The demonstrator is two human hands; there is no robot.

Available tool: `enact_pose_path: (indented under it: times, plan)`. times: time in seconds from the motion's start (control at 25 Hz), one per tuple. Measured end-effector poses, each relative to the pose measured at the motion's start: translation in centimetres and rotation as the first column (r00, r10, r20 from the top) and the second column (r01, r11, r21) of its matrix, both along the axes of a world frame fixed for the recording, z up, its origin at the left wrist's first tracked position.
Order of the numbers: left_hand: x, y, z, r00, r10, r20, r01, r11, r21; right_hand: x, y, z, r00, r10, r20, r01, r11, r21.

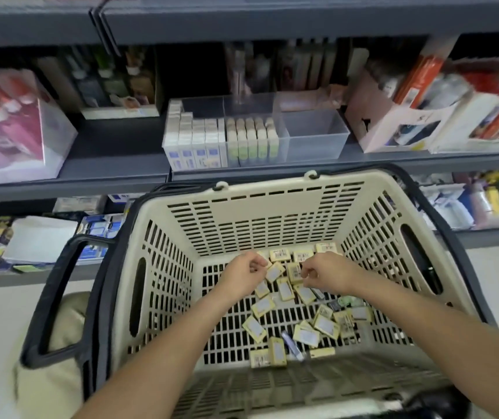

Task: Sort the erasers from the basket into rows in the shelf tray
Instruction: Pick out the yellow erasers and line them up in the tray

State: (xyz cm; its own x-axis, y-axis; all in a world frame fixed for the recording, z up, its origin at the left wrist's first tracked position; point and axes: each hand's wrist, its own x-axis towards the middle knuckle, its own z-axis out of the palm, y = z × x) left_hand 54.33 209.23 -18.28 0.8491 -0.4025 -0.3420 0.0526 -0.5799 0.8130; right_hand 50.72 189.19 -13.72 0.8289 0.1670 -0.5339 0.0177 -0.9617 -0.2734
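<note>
Surroundings: You face a grey shelf [115, 164] up past both hands. Well off beyond your left hand stands a box of orange-capped bottles [9, 125]. Beyond your right hand stand cardboard boxes [393, 128] of red and white goods.
In the way: The far wall of the cream basket [266, 207] rises between your hands and the shelf. One dark handle [60, 297] hangs out past your left forearm, and the other lies along the rim outside your right forearm.
Basket: Yellow-edged erasers [286, 290] lie scattered loose on its slotted floor, under and just behind your hands and trailing back towards your right forearm. A small blue tube [290, 343] lies among them, between your forearms.
Shelf tray: The clear shelf tray [317, 137] sits on the shelf, straight ahead of your hands and above them. White boxed erasers [193, 140] stand in rows in its left part, with green-ended ones [251, 137] beside them.
Left hand: Your left hand [243, 272] is down among the erasers with its fingers curled. You cannot tell whether it grips one.
Right hand: Your right hand [322, 272] is close beside it, its fingers also curled over the pile and its grip hidden.
</note>
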Motion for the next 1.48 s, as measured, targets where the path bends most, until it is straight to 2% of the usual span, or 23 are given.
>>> enact_pose_path:
  times: [0.08,0.2,0.32,0.4,0.48,0.56,0.72,0.8,0.88,0.96,1.04,1.08,1.16,1.24,1.4,1.48]
  plan:
    - [-0.8,0.4,-1.6,0.995,-0.066,-0.074,0.072,0.995,0.076,-0.3,-0.1,-1.5,0.995,-0.025,-0.095,0.018,0.997,-0.068]
    - [-2.3,0.3,-2.8,0.968,-0.234,-0.090,0.247,0.952,0.179,-0.9,-0.6,-2.9,0.989,-0.095,-0.110,0.068,0.972,-0.226]
    - [-4.0,-0.8,-3.0,0.907,-0.401,-0.129,0.418,0.894,0.160,-1.5,-1.0,-3.8,0.978,-0.158,-0.135,0.127,0.969,-0.211]
    - [-4.9,-1.4,-3.5,0.846,-0.511,-0.149,0.532,0.808,0.251,-1.8,-1.0,-4.6,0.973,-0.177,-0.151,0.154,0.977,-0.150]
    - [-5.6,-1.8,-4.2,0.767,-0.626,-0.141,0.625,0.679,0.385,-2.0,-0.8,-5.5,0.972,-0.179,-0.150,0.162,0.980,-0.120]
    - [-6.1,-2.1,-4.5,0.721,-0.684,-0.108,0.644,0.605,0.469,-2.0,-0.7,-6.2,0.970,-0.178,-0.167,0.160,0.980,-0.118]
    - [-6.3,-2.6,-4.9,0.705,-0.708,-0.035,0.635,0.609,0.476,-1.2,-1.2,-5.9,0.934,-0.256,-0.247,0.244,0.967,-0.078]
    - [-5.5,-2.1,-4.9,0.731,-0.682,-0.038,0.632,0.655,0.415,-0.6,-1.4,-5.4,0.907,-0.301,-0.294,0.311,0.950,-0.015]
    - [-4.4,-1.1,-4.6,0.831,-0.546,-0.105,0.551,0.786,0.279,-0.1,-1.2,-4.9,0.886,-0.339,-0.317,0.377,0.924,0.065]
    - [-3.3,-0.7,-3.9,0.927,-0.320,-0.194,0.348,0.928,0.135,0.1,-0.8,-4.4,0.855,-0.384,-0.348,0.456,0.876,0.154]
    - [-2.8,-1.0,-3.1,0.942,-0.100,-0.320,0.106,0.994,0.002,0.1,-0.4,-3.8,0.820,-0.425,-0.382,0.529,0.819,0.224]
    - [-2.8,-1.3,-2.6,0.917,-0.021,-0.398,-0.002,0.998,-0.057,0.1,-0.2,-3.5,0.812,-0.431,-0.392,0.546,0.798,0.254]
    - [-2.8,-1.8,-2.0,0.863,0.033,-0.504,-0.117,0.984,-0.135,-0.1,0.0,-3.0,0.814,-0.420,-0.401,0.551,0.776,0.306]
    - [-2.9,-2.2,-1.3,0.807,0.024,-0.590,-0.193,0.955,-0.225,-0.3,0.4,-2.5,0.822,-0.391,-0.415,0.539,0.771,0.341]
    - [-2.9,-2.4,-1.0,0.658,-0.032,-0.753,-0.402,0.830,-0.386,-0.9,1.5,-2.3,0.845,-0.319,-0.429,0.498,0.762,0.415]
    - [-3.0,-2.6,-1.5,0.670,0.000,-0.743,-0.414,0.830,-0.373,-0.6,0.7,-2.0,0.863,-0.300,-0.406,0.465,0.786,0.408]
